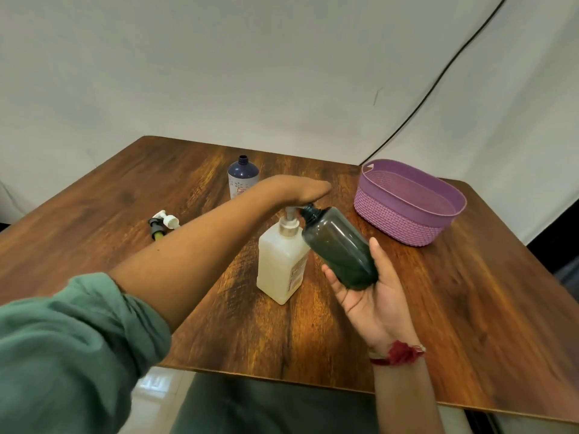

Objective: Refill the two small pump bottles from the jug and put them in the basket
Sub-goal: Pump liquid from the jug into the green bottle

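Green sleeve (pixel 72 339) bunched near left, the arm reaches across. Beyond, the right hand (pixel 372 296) grips the tilted dark bottle (pixel 340 245), its open neck at the jug (pixel 280 264) spout. The left hand (pixel 297 191), fingers straight together, presses the pump; the basket (pixel 401 222) sits far right.

Jug (pixel 280 264) on table (pixel 470 308), basket (pixel 404 220) to its right, bottle (pixel 242 178) behind, pumps (pixel 164 223) left
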